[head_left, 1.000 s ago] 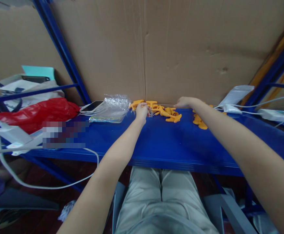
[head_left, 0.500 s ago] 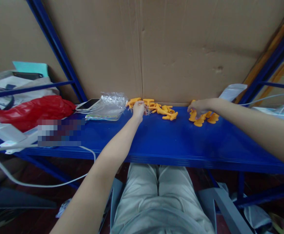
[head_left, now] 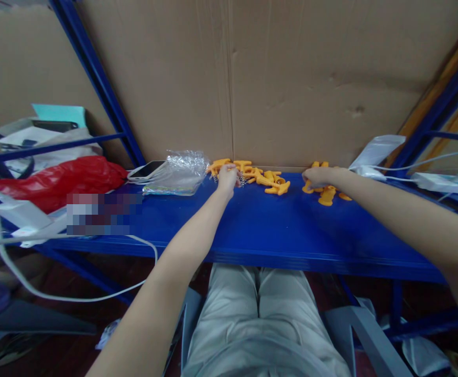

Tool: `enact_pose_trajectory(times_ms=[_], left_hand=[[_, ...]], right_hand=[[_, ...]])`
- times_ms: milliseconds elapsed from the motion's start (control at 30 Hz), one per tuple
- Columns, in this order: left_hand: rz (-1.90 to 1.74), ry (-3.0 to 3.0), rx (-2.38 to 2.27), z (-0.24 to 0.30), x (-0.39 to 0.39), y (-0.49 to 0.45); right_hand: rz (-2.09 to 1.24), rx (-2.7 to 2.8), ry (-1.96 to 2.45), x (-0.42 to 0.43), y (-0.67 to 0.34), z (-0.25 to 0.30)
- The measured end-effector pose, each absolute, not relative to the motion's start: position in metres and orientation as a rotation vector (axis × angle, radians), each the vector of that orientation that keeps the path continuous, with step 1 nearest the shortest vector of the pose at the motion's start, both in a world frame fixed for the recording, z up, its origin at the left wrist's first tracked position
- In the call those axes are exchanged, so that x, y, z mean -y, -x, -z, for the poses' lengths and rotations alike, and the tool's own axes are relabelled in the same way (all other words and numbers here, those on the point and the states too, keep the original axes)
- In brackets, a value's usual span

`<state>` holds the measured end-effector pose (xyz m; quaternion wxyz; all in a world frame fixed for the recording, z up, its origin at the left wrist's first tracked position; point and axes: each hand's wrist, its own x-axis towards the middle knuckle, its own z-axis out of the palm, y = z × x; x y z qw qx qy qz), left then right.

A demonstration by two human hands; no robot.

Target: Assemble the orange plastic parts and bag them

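My left hand (head_left: 228, 179) is at the back of the blue table, with its fingers closed in a pinch beside a heap of orange plastic pieces (head_left: 278, 187). Small shiny metal bits (head_left: 242, 181) show at its fingertips; what it holds is too small to name. Over to the right, my right hand (head_left: 316, 177) reaches down onto a second group of orange plastic pieces (head_left: 327, 196). Its fingers are curled round one piece at the left of that group, and the hand partly covers the others.
A clear plastic packet (head_left: 182, 180) and a phone (head_left: 150, 169) lie left of the heap. Farther left are a red plastic bag (head_left: 67, 180) and a white cable (head_left: 83, 299). A cardboard wall (head_left: 276, 84) stands behind the blue table (head_left: 268, 230). White devices with cables (head_left: 441, 182) sit at right.
My right hand has lowered, and its fingers have closed round an orange plastic piece. The left hand stays beside its heap. The whole view has shifted slightly.
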<state>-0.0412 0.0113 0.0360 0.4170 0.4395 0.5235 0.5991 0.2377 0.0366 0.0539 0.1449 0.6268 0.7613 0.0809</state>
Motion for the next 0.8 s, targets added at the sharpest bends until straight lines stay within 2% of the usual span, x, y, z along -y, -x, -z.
enact_pose_trajectory(times_ms=[367, 800], left_hand=[[-1.498, -1.103, -1.315, -0.035, -0.013, 0.042], [-1.472, -1.132, -1.329, -0.037, -0.007, 0.039]], right_hand=[[-0.387, -2.189, -2.087, -0.062, -0.248, -0.044], [-0.15, -2.294, -2.07, -0.023, -0.264, -0.052]])
